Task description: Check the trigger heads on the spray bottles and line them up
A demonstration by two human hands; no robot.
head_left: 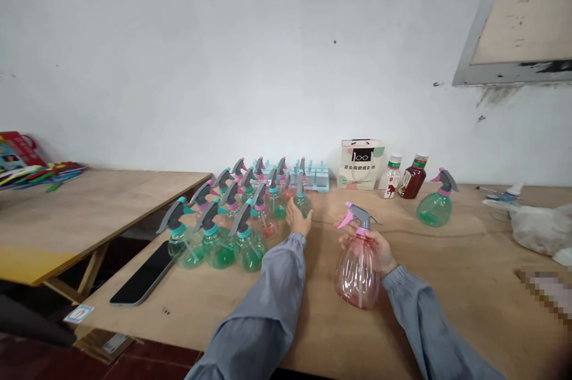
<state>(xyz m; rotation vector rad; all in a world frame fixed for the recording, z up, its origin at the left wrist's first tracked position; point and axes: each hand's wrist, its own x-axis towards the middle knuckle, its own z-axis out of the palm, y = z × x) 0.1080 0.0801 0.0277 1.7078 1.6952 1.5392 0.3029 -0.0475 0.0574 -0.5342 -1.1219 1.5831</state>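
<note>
My right hand [379, 249] is closed round the neck of a pink spray bottle [357, 276] with a grey and pink trigger head. That bottle is tilted slightly over the table's middle. Farther back, my left hand [299, 219] grips a green spray bottle [304, 203], its fingers on the left side and thumb on the right. This one stands at the right end of a group of several green and pink spray bottles [218, 249]. Some bottles in the group are partly hidden behind others.
A phone [142, 276] lies at the table's left. Along the wall are light-blue racks [318, 177], a paper bag [360, 174], a white bottle [392, 178] and a dark red bottle [413, 180]. Another green spray bottle [434, 208] and a plastic bag [538, 228] are to the right.
</note>
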